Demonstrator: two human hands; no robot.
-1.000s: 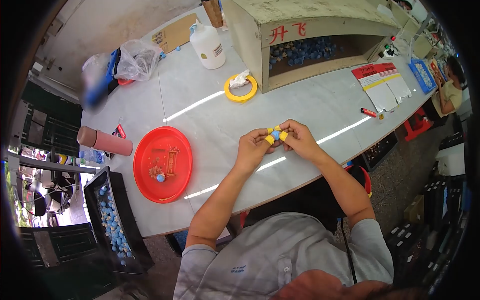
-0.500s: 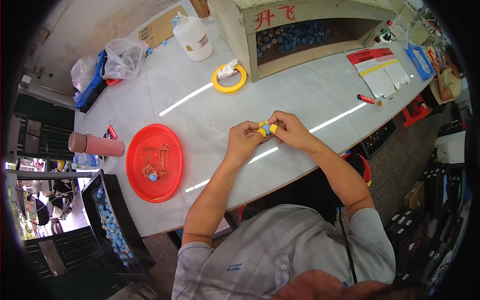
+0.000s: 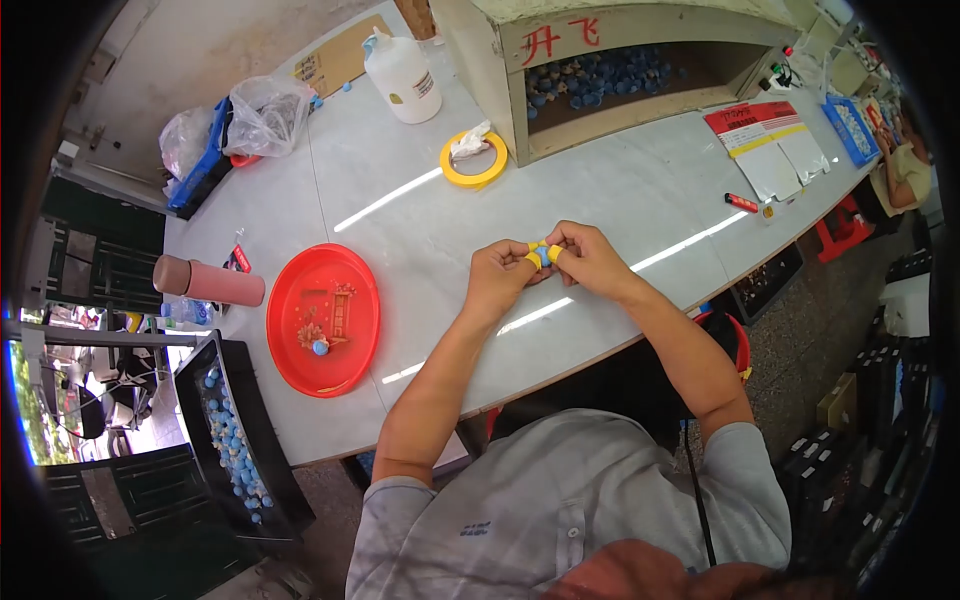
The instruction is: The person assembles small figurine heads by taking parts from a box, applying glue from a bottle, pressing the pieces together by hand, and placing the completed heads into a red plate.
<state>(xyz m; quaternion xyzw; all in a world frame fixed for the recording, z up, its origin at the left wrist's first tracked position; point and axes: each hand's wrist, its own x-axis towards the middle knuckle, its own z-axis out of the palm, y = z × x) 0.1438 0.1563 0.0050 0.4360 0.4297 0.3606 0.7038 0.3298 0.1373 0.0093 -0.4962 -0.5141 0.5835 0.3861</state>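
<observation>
A small blue ball-like piece (image 3: 543,256) is pinched between my two hands above the grey table (image 3: 430,270). My left hand (image 3: 500,272) grips it from the left and my right hand (image 3: 588,262) from the right, with yellow covers on the fingertips of both. The fingers hide much of the piece. To the left lies a round red tray (image 3: 286,350) with one blue ball (image 3: 320,347) in it. A black bin (image 3: 285,480) of many blue pieces stands at the table's left edge.
A pink bottle (image 3: 225,285), yellow tape roll (image 3: 447,169), white jug (image 3: 402,80) and plastic bag (image 3: 268,115) stand around. The wooden box (image 3: 500,90) holds blue pieces. Papers (image 3: 765,160) and a red lighter (image 3: 740,203) lie right; another person (image 3: 905,175) sits beyond.
The camera view has shifted slightly. Both hands stay together on the blue piece, with only small changes in how the fingers lie.
</observation>
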